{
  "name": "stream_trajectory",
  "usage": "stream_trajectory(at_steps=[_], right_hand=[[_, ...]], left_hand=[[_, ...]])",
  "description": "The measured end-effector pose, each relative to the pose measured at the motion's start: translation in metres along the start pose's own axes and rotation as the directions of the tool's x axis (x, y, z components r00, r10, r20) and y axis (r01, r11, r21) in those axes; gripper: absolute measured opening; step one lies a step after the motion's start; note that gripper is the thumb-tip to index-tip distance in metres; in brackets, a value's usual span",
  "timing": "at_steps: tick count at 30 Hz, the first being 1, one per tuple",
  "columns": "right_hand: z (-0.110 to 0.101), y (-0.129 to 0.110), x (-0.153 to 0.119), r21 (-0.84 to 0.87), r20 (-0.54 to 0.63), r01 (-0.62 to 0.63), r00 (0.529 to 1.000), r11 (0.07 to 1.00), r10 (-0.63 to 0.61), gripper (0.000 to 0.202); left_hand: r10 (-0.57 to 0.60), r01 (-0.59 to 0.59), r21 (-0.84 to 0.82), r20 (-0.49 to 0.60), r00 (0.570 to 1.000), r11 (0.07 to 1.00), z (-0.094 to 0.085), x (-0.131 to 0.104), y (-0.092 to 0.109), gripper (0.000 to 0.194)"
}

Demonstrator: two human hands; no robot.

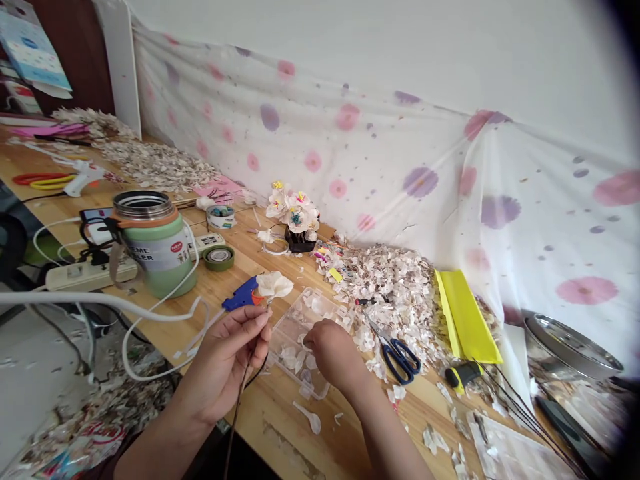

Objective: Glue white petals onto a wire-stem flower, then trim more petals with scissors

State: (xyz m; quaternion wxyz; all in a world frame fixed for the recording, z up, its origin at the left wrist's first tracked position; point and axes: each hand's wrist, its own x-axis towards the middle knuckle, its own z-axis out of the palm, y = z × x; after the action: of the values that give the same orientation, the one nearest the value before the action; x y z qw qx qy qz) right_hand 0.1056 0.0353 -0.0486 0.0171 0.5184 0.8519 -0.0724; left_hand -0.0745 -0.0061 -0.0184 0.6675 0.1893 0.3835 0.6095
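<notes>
My left hand (225, 360) pinches the thin dark stem of an artificial flower (274, 285) near its head. White petals open at the top of the stem, and the stem's lower end hangs past the table edge. My right hand (334, 350) is curled over a clear compartment box (285, 327) that holds loose whitish petals. Its fingertips are together down at the petals, and whatever they may grip is hidden. Behind the flower lies a blue and orange glue gun (243, 295). A white plastic spoon (309, 418) rests in front of the box.
A green tumbler (160, 247) stands left, beside a power strip (90, 272) and a looping white cable (125, 343). Right of the box are a petal heap (400, 287), blue-handled scissors (400, 360) and a yellow paper stack (463, 320). Finished flowers (295, 212) stand at the wall.
</notes>
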Motion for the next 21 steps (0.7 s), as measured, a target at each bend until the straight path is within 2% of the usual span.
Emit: stream_trajectory(at_steps=[6, 10, 14, 21], right_hand=[[-0.001, -0.005, 0.000, -0.005, 0.017, -0.002, 1.000, 1.000, 0.003, 0.017], [-0.001, -0.008, -0.001, 0.016, 0.028, 0.110, 0.993, 0.994, -0.110, 0.009], [0.003, -0.011, -0.002, 0.038, 0.032, 0.218, 0.975, 0.975, -0.220, 0.012], [0.017, -0.011, 0.003, 0.106, -0.041, 0.200, 0.980, 0.974, -0.197, 0.017]], left_hand=[[0.013, -0.013, 0.005, 0.012, 1.000, 1.000, -0.001, 0.001, 0.001, 0.037], [0.014, -0.014, 0.007, 0.015, 1.000, 1.000, -0.002, 0.001, 0.000, 0.036], [0.016, -0.016, 0.005, 0.020, 1.000, 1.000, -0.002, 0.001, 0.000, 0.036], [0.023, -0.023, 0.009, 0.020, 1.000, 1.000, 0.000, 0.001, 0.001, 0.036]])
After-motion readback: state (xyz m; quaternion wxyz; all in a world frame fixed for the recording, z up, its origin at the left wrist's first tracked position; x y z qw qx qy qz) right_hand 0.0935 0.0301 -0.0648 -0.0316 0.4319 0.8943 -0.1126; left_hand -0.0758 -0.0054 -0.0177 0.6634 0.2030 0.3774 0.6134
